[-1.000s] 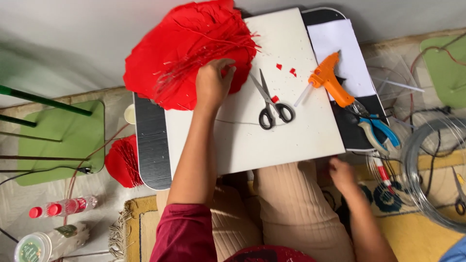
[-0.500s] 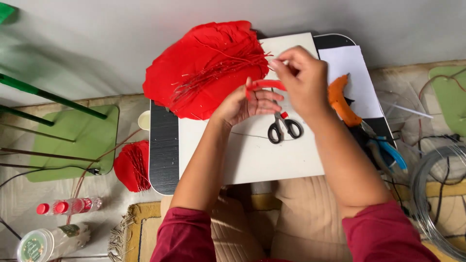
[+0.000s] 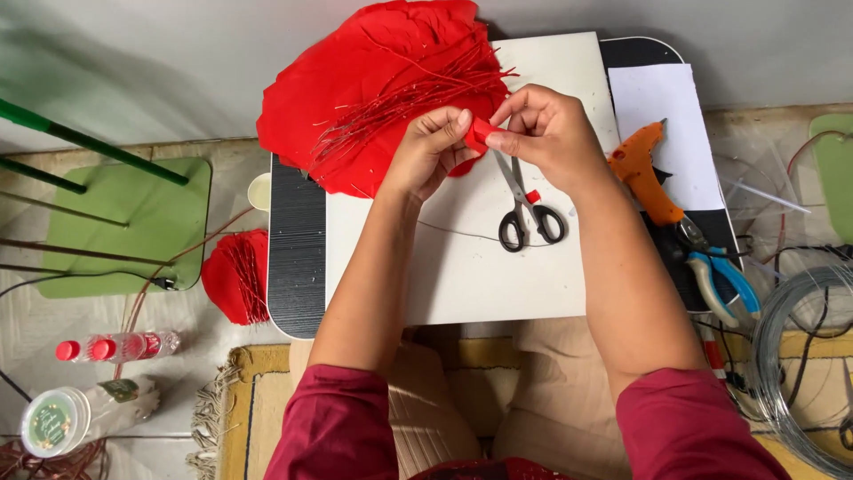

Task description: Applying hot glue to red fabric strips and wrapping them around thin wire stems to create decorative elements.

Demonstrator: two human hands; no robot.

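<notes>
My left hand and my right hand meet above a white board on a low black table. Both pinch a small folded piece of red paper between thumb and fingers. Just behind and to the left of my hands lies a big pile of red paper petals with thin red strips. Black-handled scissors lie on the board right below my right hand.
An orange glue gun and blue-handled pliers rest at the table's right on white paper. A coil of wire sits far right. Left are a green stool, another red paper bunch and bottles.
My right hand came up from beside my knee to join the left. The left hand left the red pile; the red strip is now gathered into a small fold between both hands.
</notes>
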